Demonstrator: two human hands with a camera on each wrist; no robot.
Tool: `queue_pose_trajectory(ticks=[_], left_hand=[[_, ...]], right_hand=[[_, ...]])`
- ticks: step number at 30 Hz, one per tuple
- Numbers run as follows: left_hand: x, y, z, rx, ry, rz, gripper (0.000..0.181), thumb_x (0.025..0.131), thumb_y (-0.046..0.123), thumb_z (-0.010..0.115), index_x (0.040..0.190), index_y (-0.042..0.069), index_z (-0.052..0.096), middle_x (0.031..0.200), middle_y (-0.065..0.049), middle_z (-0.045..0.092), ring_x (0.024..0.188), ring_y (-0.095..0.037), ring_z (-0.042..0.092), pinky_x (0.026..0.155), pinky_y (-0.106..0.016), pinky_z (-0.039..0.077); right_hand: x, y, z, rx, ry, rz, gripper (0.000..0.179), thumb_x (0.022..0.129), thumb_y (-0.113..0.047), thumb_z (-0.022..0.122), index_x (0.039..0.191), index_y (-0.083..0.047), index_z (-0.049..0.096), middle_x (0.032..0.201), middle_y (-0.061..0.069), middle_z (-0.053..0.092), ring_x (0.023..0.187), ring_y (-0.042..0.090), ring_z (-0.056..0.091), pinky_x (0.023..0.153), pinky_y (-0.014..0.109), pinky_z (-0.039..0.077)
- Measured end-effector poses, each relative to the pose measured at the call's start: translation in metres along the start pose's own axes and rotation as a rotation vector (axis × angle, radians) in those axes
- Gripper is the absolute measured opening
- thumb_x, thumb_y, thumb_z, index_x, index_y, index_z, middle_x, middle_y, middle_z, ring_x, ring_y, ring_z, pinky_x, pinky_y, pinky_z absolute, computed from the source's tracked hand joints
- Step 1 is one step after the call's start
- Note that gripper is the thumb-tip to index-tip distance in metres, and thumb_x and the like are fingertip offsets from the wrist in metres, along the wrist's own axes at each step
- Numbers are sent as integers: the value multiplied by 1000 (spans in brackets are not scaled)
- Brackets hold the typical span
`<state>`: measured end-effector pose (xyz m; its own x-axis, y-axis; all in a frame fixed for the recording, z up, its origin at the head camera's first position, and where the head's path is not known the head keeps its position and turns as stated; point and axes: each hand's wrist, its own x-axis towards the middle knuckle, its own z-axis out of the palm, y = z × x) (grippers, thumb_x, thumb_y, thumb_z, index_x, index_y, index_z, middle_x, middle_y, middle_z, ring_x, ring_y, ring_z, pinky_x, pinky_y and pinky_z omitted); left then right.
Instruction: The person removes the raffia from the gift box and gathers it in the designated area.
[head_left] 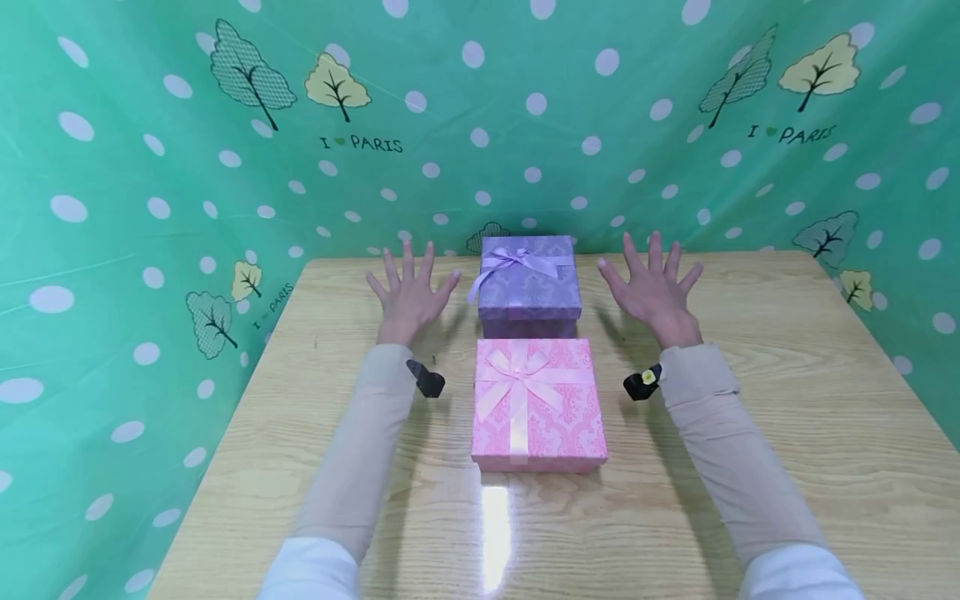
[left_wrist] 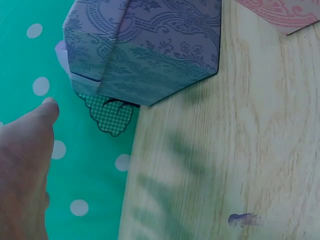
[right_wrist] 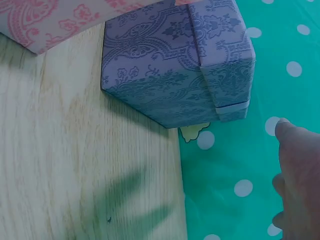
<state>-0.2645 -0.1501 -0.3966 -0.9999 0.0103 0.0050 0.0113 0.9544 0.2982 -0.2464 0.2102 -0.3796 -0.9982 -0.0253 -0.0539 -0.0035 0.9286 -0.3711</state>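
A purple gift box (head_left: 528, 287) with a lilac ribbon bow stands at the back of the table, midway between the two hands. In front of it sits a pink gift box (head_left: 536, 408) with a pale pink bow, its lid closed. My left hand (head_left: 408, 300) is held to the left of the purple box, fingers spread straight and holding nothing. On the other side, my right hand (head_left: 651, 292) is spread the same way, also without anything in it. Both wrist views show the patterned side of the purple box (left_wrist: 165, 55) and a corner of the pink box (right_wrist: 55, 20).
The boxes stand on a light wood-grain table (head_left: 787, 400). A green cloth (head_left: 480, 108) with white dots and printed trees hangs behind the table and along both sides. Each wrist carries a small black camera (head_left: 429, 382). A bright reflection lies near the table's front.
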Motion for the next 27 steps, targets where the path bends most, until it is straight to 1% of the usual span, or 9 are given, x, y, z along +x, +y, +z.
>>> queue_pose_trajectory(ticks=[5,8,11,15,18,20,22,24,27], left_hand=[[1,2,-4,-42,-11,-18,80,91,74,19,154,30,0,157,-4,-23,142,-39,-25,107,-70,-17],[3,4,-7,-142,-35,-37,80,91,73,21,155,28,2,159,-8,-16,142,-41,-23,109,-69,-13],[6,5,-11,-291,-67,-60,80,92,72,23,155,25,6,161,-12,-1,144,-45,-9,112,-69,-1],[10,5,-18,-541,-141,-93,79,93,68,31,153,17,19,156,-15,26,142,-40,24,113,-61,24],[12,5,-20,-768,-241,-111,75,95,60,40,149,10,29,148,-16,39,136,-35,37,111,-51,34],[14,6,-20,-926,-321,-121,68,98,50,44,147,6,31,144,-18,43,134,-35,40,111,-48,36],[15,7,-18,-1066,-405,-127,62,100,40,46,147,2,29,143,-22,43,133,-37,41,111,-47,36],[17,8,-15,-1170,-468,-136,57,102,29,46,146,-1,27,142,-25,43,131,-39,43,111,-47,37],[18,13,-10,-1220,-513,-138,52,102,21,46,144,-3,29,139,-26,44,128,-39,47,110,-47,39]], right_hand=[[3,-3,-2,16,31,-5,80,90,-75,12,153,-29,-6,156,17,-23,136,49,-27,97,75,-24],[5,-5,-4,63,58,-10,81,89,-75,14,153,-30,-4,158,19,-16,139,52,-16,101,77,-14],[8,-7,-6,125,85,-20,83,90,-74,18,154,-25,-1,159,22,-3,141,53,-1,106,76,2],[11,-10,-11,261,85,-33,87,92,-70,28,155,-14,6,158,23,12,142,48,13,112,67,15],[12,-12,-12,382,46,-26,88,92,-68,34,153,-9,13,155,23,23,140,45,23,113,61,24],[12,-15,-13,464,2,-18,87,92,-66,39,152,-6,19,151,24,30,136,43,31,109,59,31],[12,-18,-12,542,-66,-3,84,92,-63,42,150,-6,24,148,23,35,133,41,38,107,56,36],[13,-22,-10,621,-146,12,78,94,-57,45,149,-5,27,147,22,36,131,39,41,107,53,38],[14,-27,-5,703,-241,22,66,98,-45,46,147,-2,30,144,22,40,126,37,47,106,48,42]])
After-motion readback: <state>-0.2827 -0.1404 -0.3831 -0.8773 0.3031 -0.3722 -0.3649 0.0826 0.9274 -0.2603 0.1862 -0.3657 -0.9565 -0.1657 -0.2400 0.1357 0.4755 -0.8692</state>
